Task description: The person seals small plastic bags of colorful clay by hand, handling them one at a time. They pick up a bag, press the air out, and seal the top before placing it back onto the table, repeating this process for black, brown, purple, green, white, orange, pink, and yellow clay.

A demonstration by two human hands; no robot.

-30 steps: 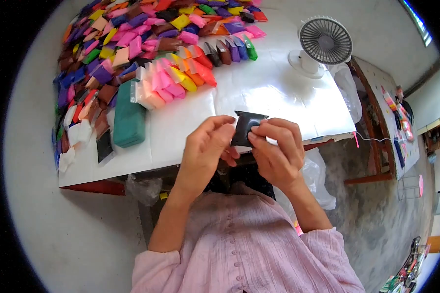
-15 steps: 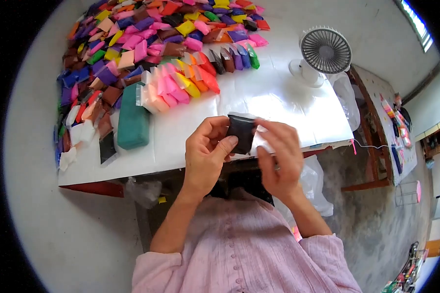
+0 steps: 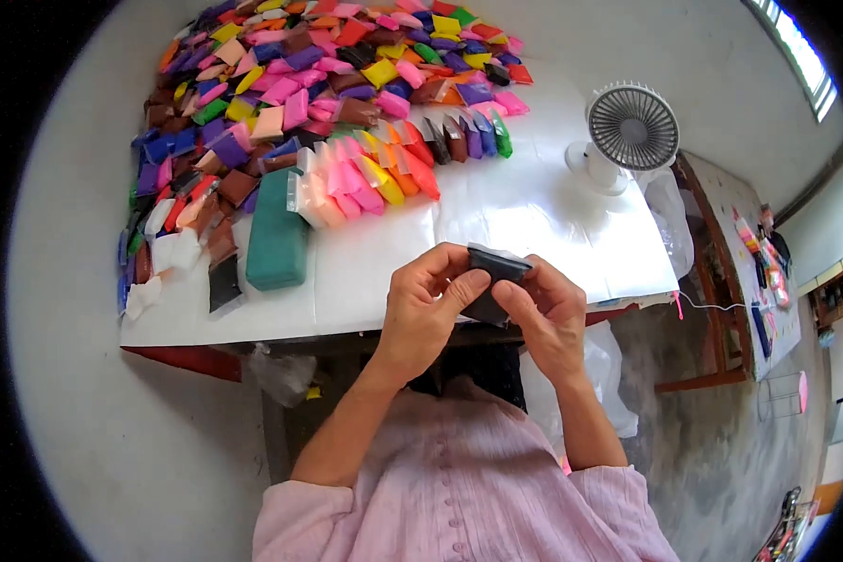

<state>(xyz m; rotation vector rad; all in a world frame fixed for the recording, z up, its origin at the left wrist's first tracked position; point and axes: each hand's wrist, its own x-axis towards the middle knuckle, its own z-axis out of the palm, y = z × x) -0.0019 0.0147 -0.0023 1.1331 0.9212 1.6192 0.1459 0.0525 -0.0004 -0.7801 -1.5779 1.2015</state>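
Both of my hands hold one small black packet (image 3: 500, 267) with a clear plastic strip along its top edge, just over the front edge of the white table (image 3: 543, 225). My left hand (image 3: 420, 309) pinches its left side, thumb lying across the front. On the other side, my right hand (image 3: 554, 318) grips with its thumb on the packet's face and fingers curled behind. Beyond the hands, a slanting row of filled packets runs from peach and pink (image 3: 354, 187) through yellow, orange and red (image 3: 421, 173) to black, brown, purple, blue and green (image 3: 503, 136).
A dark green block (image 3: 278, 234) stands left of the row. Behind it spreads a large heap of colourful packets (image 3: 300, 80). White scraps (image 3: 143, 295) lie at the table's left. A fan (image 3: 632, 131) stands at the right; plastic bags (image 3: 604, 375) hang below the edge.
My right hand, formerly blurred and loose beside the packet, now grips its right side. The packet has tilted. The whole view has shifted slightly, with the table lower in the picture.
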